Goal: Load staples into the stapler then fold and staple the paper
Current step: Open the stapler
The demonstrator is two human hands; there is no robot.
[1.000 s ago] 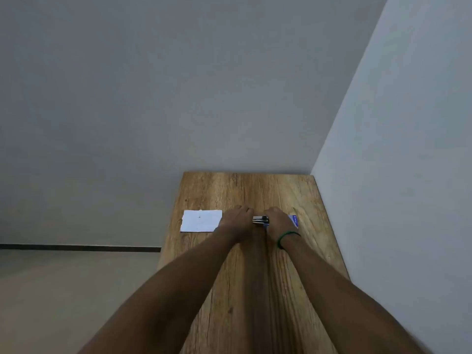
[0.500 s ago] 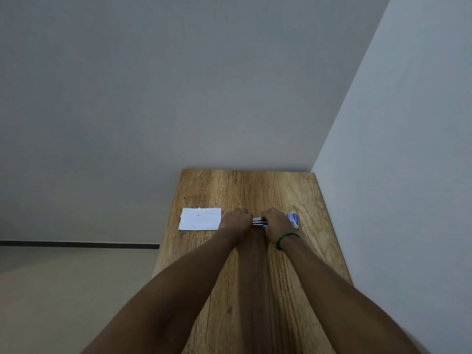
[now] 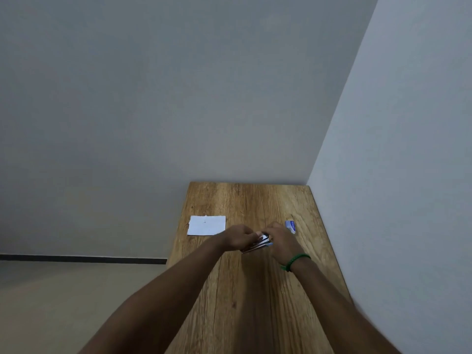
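Note:
The dark and silver stapler [image 3: 260, 243] is held between both hands over the middle of the wooden table [image 3: 255, 290]. My left hand [image 3: 238, 237] grips its left end. My right hand [image 3: 282, 242], with a green band on the wrist, grips its right end. Most of the stapler is hidden by my fingers. A white sheet of paper [image 3: 207, 225] lies flat near the table's left edge, just left of my left hand. A small blue and white staple box [image 3: 290, 226] lies to the right of my right hand.
The table stands in a corner, with a grey wall behind it and a white wall along its right side. Its left edge drops to a beige floor.
Both hands have drawn slightly toward me with the stapler, so the staple box, earlier partly covered by my right hand, now shows in full. The stapler looks tilted.

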